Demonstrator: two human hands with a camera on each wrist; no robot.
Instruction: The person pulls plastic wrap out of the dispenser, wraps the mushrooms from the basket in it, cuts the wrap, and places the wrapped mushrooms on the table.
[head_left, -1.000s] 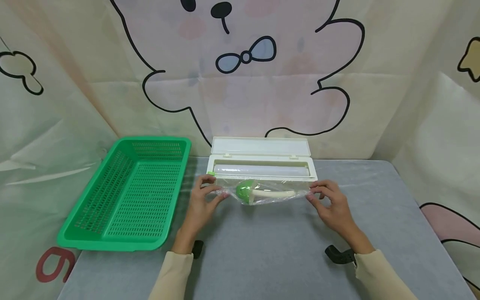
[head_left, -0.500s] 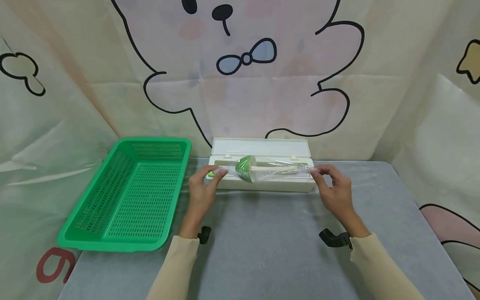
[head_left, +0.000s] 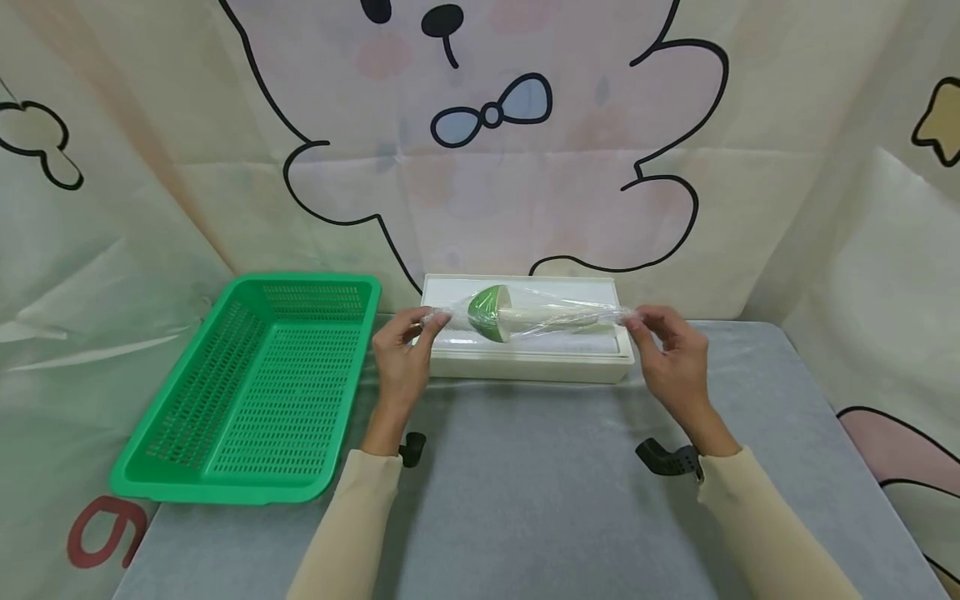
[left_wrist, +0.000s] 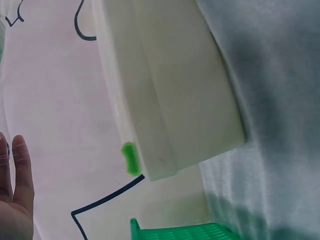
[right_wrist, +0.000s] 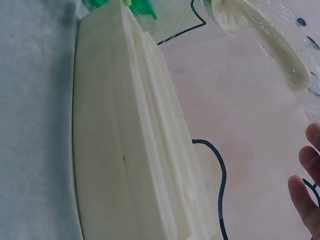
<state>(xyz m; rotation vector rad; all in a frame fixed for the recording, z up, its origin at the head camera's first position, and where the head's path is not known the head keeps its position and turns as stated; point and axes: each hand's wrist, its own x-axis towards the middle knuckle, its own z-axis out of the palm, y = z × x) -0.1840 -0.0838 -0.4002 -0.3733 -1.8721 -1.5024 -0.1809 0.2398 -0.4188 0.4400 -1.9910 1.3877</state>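
A mushroom (head_left: 487, 314) with a green cap and a long pale stem lies sideways inside clear cling film (head_left: 543, 308), held up in front of the white box. My left hand (head_left: 402, 360) pinches the twisted film end beside the cap. At the stem end, my right hand (head_left: 677, 367) pinches the other end between thumb and fingers. The right wrist view shows the stem (right_wrist: 282, 55) through the film, with some right fingertips at the edge. In the left wrist view, only part of the left hand (left_wrist: 17, 195) appears.
Behind the mushroom, a long white cling-film box (head_left: 525, 367) with its lid raised stands at the table's back edge. A bright green piece (left_wrist: 131, 158) sits at the box's left end. A green perforated basket (head_left: 330, 475) stands left on the grey tabletop (head_left: 525, 500).
Both hands have lifted the wrapped mushroom from in front of the box, up and away from me, to the height of the open lid. The box and basket have stayed put.
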